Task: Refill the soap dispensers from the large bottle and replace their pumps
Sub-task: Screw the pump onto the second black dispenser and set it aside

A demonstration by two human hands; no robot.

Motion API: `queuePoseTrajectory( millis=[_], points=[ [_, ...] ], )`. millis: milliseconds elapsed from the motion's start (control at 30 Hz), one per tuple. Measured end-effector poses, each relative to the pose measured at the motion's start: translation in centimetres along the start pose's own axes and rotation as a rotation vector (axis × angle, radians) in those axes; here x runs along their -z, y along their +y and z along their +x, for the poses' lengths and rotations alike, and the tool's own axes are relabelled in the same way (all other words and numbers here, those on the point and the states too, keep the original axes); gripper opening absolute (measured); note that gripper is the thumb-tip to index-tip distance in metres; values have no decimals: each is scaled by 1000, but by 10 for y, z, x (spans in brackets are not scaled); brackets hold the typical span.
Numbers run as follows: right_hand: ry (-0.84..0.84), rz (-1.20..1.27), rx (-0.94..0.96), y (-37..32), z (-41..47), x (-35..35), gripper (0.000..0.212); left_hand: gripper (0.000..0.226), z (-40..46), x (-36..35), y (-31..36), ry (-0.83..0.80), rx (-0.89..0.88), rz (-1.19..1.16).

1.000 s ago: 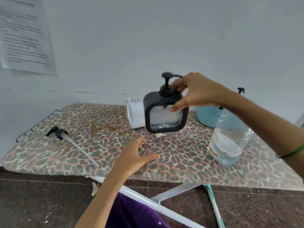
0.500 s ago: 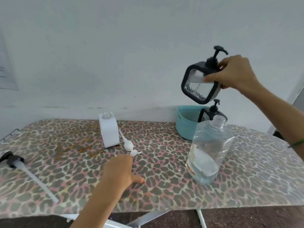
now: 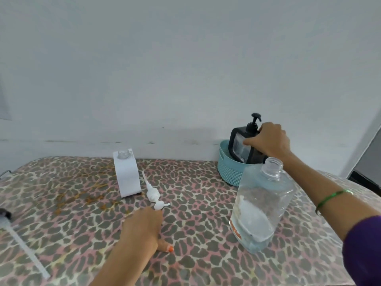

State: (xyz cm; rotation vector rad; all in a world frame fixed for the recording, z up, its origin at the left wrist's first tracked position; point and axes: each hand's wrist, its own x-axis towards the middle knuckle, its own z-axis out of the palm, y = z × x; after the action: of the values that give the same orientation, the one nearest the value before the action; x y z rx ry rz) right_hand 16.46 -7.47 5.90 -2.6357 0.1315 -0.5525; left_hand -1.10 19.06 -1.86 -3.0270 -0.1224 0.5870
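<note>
The left hand is resting flat with fingers relaxed, holding nothing, just short of the white pump lying lengthwise toward the white dispenser, while the right hand is gripping the black dispenser in the basket, farther off.

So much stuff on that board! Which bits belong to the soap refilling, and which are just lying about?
Part of the job:
black dispenser, held by the right hand
white dispenser, pump off
white pump
large bottle, uncapped
long pump
left hand

Just there:
blue basket
paper on the wall
</note>
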Motion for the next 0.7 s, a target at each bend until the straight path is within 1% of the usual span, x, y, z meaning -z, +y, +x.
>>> queuePoseTrajectory(
  millis=[133, 333, 433, 533, 700],
  points=[
    [-27, -94, -15, 4, -3, -13, 37, 52, 0, 1, 0, -17, -1, -14],
    [-83, -111, 1, 9, -3, -33, 33, 53, -2, -1, -1, 3, -10, -21],
    [-48, -191, 13, 10, -1, -42, 39, 52, -4, 0, -1, 0, -12, -26],
    [6, -317, 25, 12, 2, -45, 52, 53, -5, 1, -1, -9, -9, -24],
    [16, -314, -48, 16, 1, -50, 62, 53, -4, 0, 0, -17, -10, -19]
  ],
)
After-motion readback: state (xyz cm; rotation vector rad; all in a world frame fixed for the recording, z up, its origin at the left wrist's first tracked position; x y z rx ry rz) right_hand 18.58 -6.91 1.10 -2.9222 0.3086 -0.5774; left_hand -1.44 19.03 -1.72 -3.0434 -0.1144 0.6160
